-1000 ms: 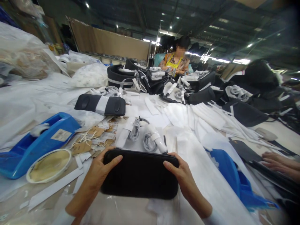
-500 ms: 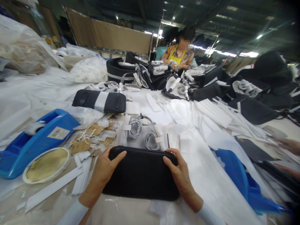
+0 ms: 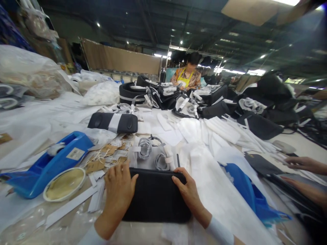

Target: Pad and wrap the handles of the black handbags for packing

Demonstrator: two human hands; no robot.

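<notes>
A flat black rectangular case (image 3: 158, 197) with rounded corners and an edged top lies in front of me. My right hand (image 3: 187, 189) grips its upper right corner, thumb on the face and fingers over the top edge. My left hand (image 3: 119, 190) is at the left end, back turned up, fingers spread apart, thumb lying against the face. Just beyond the case are coiled grey straps or cords (image 3: 144, 148) in clear wrapping, with a second coil (image 3: 161, 161) beside them.
A blue tape dispenser (image 3: 51, 166), a round tub (image 3: 64, 184) and brown tags (image 3: 95, 165) lie left. Another black case (image 3: 112, 123) with a white band is farther back. A second blue dispenser (image 3: 245, 190) and a co-worker's hands (image 3: 306, 164) are right. Black bags are piled behind.
My left hand has loosened from the case's upper left corner and turned, its back now showing and its fingers raised. My right hand keeps its corner grip. The view has tilted upward.
</notes>
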